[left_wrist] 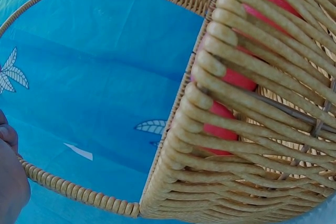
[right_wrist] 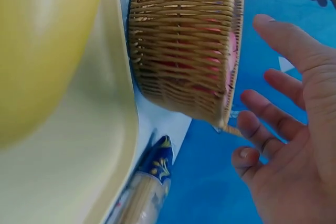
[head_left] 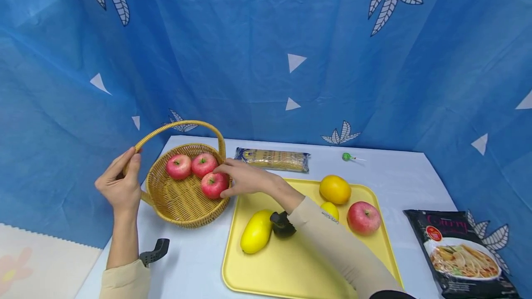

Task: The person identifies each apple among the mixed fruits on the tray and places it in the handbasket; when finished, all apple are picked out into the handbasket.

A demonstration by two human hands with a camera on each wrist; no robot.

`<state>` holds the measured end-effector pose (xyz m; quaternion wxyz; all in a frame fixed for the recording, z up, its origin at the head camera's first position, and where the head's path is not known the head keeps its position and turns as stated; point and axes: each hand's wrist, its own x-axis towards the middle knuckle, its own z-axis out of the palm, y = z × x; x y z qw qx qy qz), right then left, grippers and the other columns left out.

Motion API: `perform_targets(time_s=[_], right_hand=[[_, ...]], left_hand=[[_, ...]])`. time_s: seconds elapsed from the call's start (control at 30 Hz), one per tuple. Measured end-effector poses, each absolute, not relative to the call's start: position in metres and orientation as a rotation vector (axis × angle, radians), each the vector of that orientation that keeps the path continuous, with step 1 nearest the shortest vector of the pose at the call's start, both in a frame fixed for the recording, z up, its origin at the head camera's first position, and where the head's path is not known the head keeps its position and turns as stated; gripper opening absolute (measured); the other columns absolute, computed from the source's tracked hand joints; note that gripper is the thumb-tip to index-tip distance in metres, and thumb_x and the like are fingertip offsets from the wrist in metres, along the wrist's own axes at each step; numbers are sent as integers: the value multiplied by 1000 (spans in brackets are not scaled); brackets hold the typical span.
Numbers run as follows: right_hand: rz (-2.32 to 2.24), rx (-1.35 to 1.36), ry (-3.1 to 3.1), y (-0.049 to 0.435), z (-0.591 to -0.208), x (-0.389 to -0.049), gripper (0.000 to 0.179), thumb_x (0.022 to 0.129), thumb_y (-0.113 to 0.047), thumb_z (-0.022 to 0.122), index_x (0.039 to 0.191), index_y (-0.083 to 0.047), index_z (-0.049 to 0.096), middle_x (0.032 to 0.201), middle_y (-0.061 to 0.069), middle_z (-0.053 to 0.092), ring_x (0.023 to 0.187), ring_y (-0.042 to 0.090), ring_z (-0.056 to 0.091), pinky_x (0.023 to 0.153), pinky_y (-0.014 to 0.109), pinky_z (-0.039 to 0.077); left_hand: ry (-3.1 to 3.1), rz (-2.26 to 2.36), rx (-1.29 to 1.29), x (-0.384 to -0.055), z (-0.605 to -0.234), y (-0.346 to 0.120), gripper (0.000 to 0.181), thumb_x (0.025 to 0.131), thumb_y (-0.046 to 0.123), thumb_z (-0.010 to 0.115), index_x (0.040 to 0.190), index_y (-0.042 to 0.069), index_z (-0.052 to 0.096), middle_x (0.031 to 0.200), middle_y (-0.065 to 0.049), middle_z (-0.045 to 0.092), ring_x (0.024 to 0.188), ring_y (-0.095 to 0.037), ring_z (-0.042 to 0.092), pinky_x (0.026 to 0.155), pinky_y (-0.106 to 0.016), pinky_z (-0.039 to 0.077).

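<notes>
We pinch the handle (head_left: 192,122) with our left hand (head_left: 121,180), our right hand (head_left: 246,179) spread, seemingly empty — three apples (head_left: 214,185) lie in the basket (head_left: 191,221) by its fingers (right_wrist: 283,85), a fourth (head_left: 364,218) apparently left on the tray (head_left: 266,280), rightward.

The basket (head_left: 183,197) is woven from thin, rod-like strands; its wall is rough and ridged, and by these a slight gloss is given. The apples (head_left: 178,167) are covered with a smooth, shiny skin. The tray (head_left: 287,271) is seemingly made of plastic, smooth and softly lustrous. The noodle packet (head_left: 274,159) is wrapped in clear, wrinkled, glossy film, while the black pouch (head_left: 461,253) is formed of shiny plastic foil. Behind, a creased blue sheet (head_left: 249,72) with faint sheen is hung. The sleeve (head_left: 341,250) is made of matt cloth.
</notes>
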<state>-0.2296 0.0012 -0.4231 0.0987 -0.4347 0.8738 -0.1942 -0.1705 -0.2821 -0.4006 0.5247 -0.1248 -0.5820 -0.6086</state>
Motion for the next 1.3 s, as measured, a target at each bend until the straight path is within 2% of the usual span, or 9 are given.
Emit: perform_targets(time_s=[0.43, 0.83, 1.07, 1.2, 1.3], right_hand=[[-603, -1185, 2585, 72, -402, -209, 60, 93, -50, 68, 146, -28, 51, 148, -3, 49, 130, 18, 51, 106, 41, 49], [-719, -1010, 2683, 155, -404, -178, 52, 91, -45, 73, 138, -28, 57, 133, -3, 59, 111, 13, 57, 91, 37, 55], [-819, -811, 2762, 204, -408, -158, 59, 88, -64, 66, 137, -33, 57, 130, -12, 58, 96, 13, 56, 79, 33, 54], [-872, -749, 2788, 225, -413, -150, 53, 89, -53, 72, 135, -33, 57, 126, -12, 59, 95, 15, 57, 82, 37, 55], [-878, -733, 2813, 240, -416, -145, 51, 89, -47, 75, 135, -33, 57, 124, -8, 60, 96, 17, 56, 80, 34, 55]], left_hand=[[-1400, -1463, -288, -170, -400, -282, 18, 83, -17, 70, 100, -22, 68, 100, -21, 75, 91, -15, 75, 80, -18, 59], [-1384, -1478, -307, -170, -402, -283, 18, 83, -18, 69, 100, -23, 67, 99, -22, 75, 91, -16, 75, 80, -19, 59], [-1398, -1479, -301, -169, -402, -283, 18, 83, -18, 69, 101, -23, 67, 100, -22, 75, 91, -16, 75, 80, -19, 59], [-1381, -1495, -311, -169, -402, -282, 18, 83, -19, 69, 100, -24, 66, 100, -22, 75, 91, -16, 75, 81, -19, 59], [-1367, -1507, -316, -170, -402, -282, 18, 82, -20, 69, 100, -25, 66, 100, -22, 75, 91, -17, 76, 81, -19, 59]])
